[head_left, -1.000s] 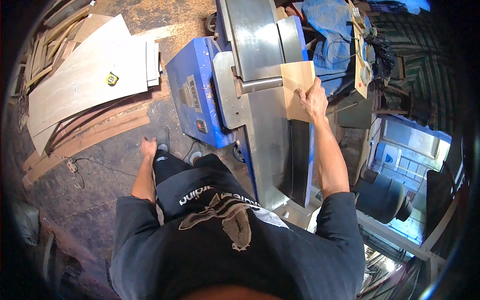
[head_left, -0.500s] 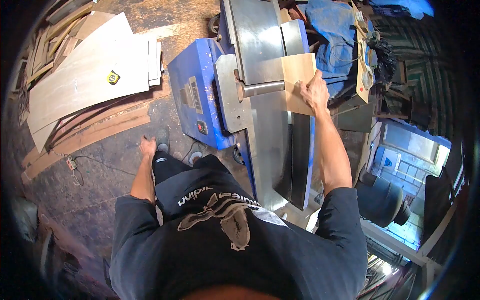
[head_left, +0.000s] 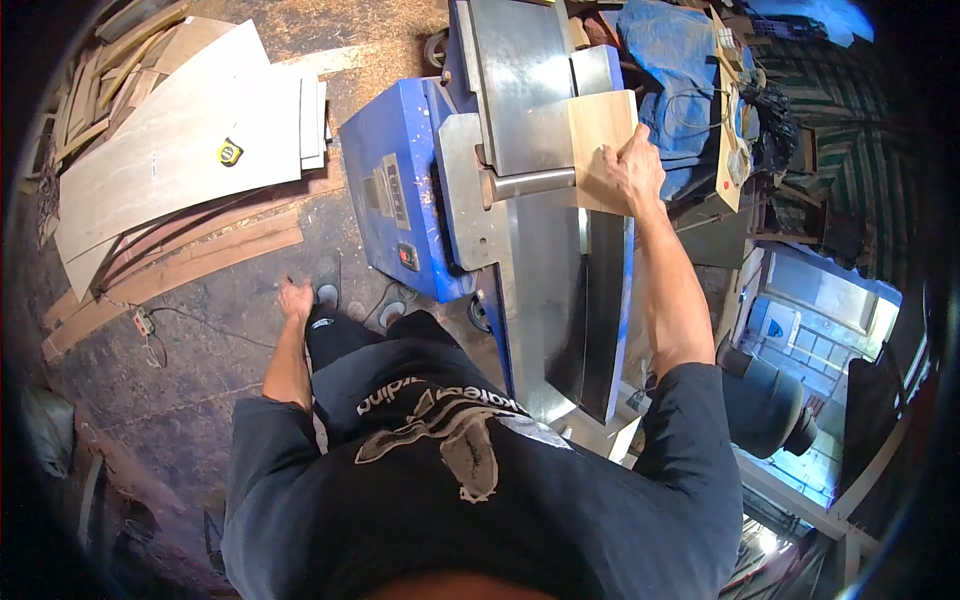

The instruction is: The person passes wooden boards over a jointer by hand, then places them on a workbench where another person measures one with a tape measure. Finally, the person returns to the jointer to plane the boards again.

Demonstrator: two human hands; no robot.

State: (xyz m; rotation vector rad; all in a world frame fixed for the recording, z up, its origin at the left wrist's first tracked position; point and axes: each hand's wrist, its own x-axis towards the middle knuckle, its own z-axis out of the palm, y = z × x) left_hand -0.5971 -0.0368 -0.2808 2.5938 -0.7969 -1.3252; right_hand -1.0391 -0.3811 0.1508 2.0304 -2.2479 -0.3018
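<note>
Gripping a pale wooden board (head_left: 600,120) by its right-hand edge, the right hand (head_left: 636,175) has its thumb on the near face and its fingers wrapped over the far side. The board sits just left of and ahead of that hand, over the right end of the cutterhead (head_left: 535,183) on a blue-bodied jointer (head_left: 385,180), near the fence (head_left: 607,320); whether it lies flat or stands on edge is hard to tell. The left hand (head_left: 294,299), well apart from the right, hangs by the thigh, fingers loosely spread, seemingly with nothing in it. A rocker switch (head_left: 407,256) is on the machine body between the two hands. Beyond the left hand, a yellow tape measure (head_left: 229,151) rests on plywood sheets (head_left: 165,165).

The step in hand looks like guiding the board across the cutterhead. Any further feed would call for steady pressure toward the fence and table, with the right thumb high and clear of the exposed roller section to its left.
</note>
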